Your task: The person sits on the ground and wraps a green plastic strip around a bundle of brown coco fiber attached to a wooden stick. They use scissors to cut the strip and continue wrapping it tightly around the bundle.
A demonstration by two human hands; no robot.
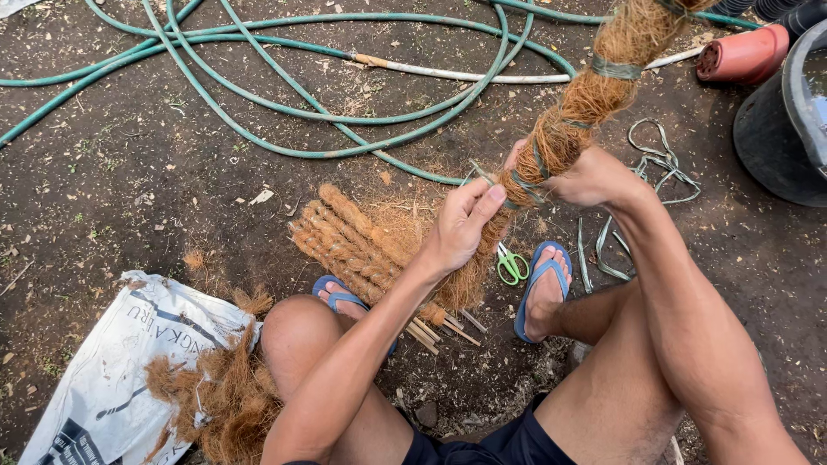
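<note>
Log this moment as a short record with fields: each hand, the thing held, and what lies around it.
left hand: left hand pinches a green strap at the pole's wrapped part
right hand: right hand grips the coir-wrapped pole
pole: tilted, brown fibre bound with green bands
ground near feet: bundle of finished coir sticks, green-handled scissors, loose green straps
left side: white sack with loose coir fibre
behind: green hose, dark tub
</note>
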